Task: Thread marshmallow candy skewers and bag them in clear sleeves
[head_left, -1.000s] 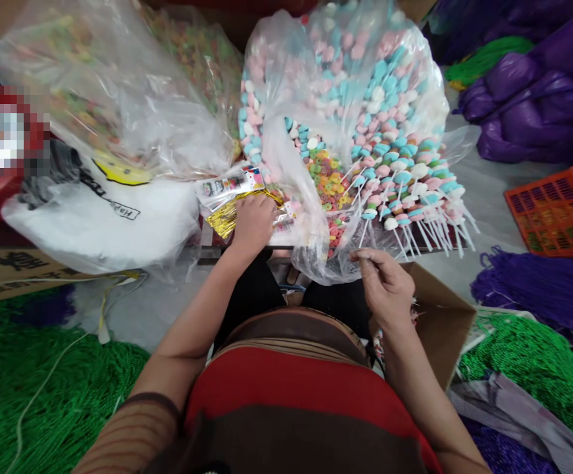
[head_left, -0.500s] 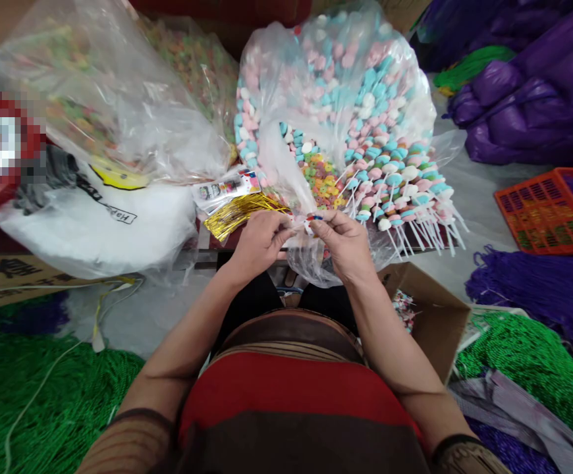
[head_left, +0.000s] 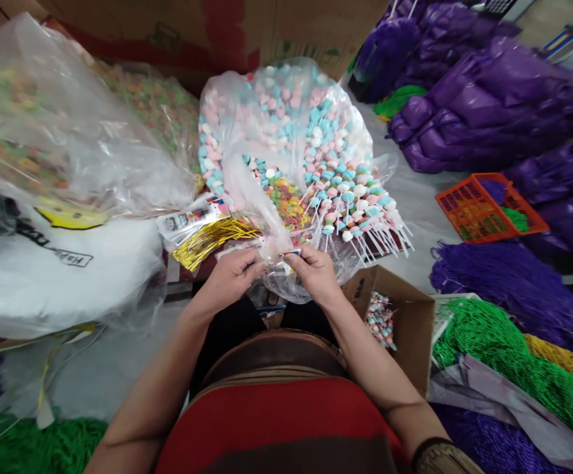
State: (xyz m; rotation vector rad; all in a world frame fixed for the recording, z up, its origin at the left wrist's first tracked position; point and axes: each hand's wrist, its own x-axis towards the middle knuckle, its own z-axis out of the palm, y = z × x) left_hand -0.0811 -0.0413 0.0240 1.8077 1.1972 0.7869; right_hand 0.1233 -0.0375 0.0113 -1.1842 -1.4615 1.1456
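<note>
My left hand (head_left: pixel 230 276) and my right hand (head_left: pixel 315 271) meet in front of me, fingers pinched on a small clear printed packet (head_left: pixel 281 257) held between them. Just left of the packet lies a bundle of gold twist ties (head_left: pixel 212 238) beside a stack of printed packets (head_left: pixel 192 217). Behind my hands, a large clear bag (head_left: pixel 286 131) holds pink, blue and white candy sticks (head_left: pixel 360 210) with their white sticks fanning out to the right, plus colourful ring candies (head_left: pixel 284 197).
A cardboard box (head_left: pixel 400 316) with wrapped candies stands at my right knee. Clear bags of candy (head_left: pixel 59 138) and a white bag (head_left: pixel 54 276) lie left. Purple bags (head_left: pixel 489 105), an orange crate (head_left: pixel 484 210), and green and purple bead strands (head_left: pixel 504 349) fill the right.
My right hand came up from near the box to meet my left, which left the packet stack; both now pinch one packet. The view has tilted up and right.
</note>
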